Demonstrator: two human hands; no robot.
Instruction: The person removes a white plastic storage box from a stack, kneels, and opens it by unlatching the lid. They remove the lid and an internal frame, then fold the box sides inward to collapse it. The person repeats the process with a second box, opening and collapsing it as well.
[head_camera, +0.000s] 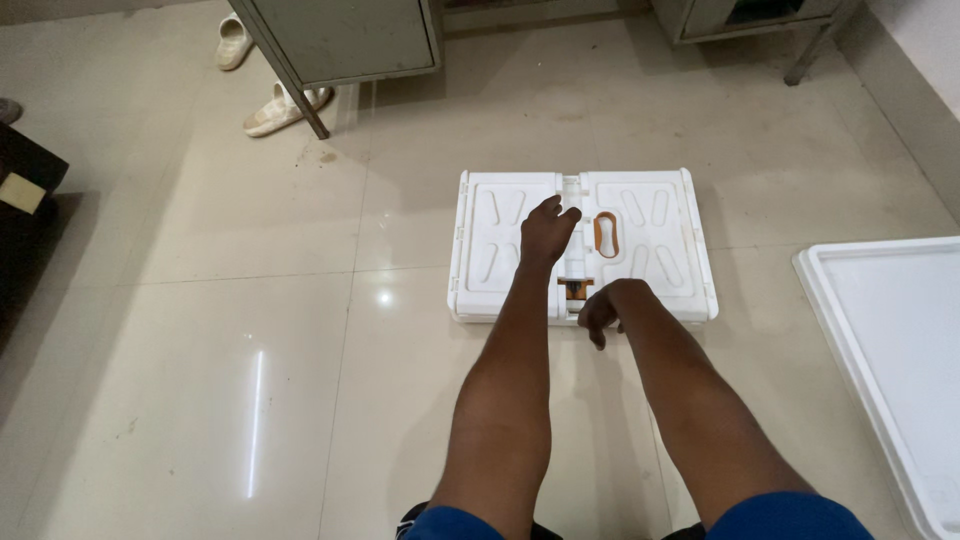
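The right hand (603, 312) is curling loosely, holding nothing, at the near edge of a white moulded plastic folding panel (655, 232) lying flat on glossy beige floor tiles (250, 330). The left hand (547, 230) is pressing on its ribbed centre, fingers together, beside an orange oval handle (606, 234).

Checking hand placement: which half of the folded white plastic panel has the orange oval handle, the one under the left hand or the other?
The other: the right half carries the orange handle; the left hand rests on the plain left half.
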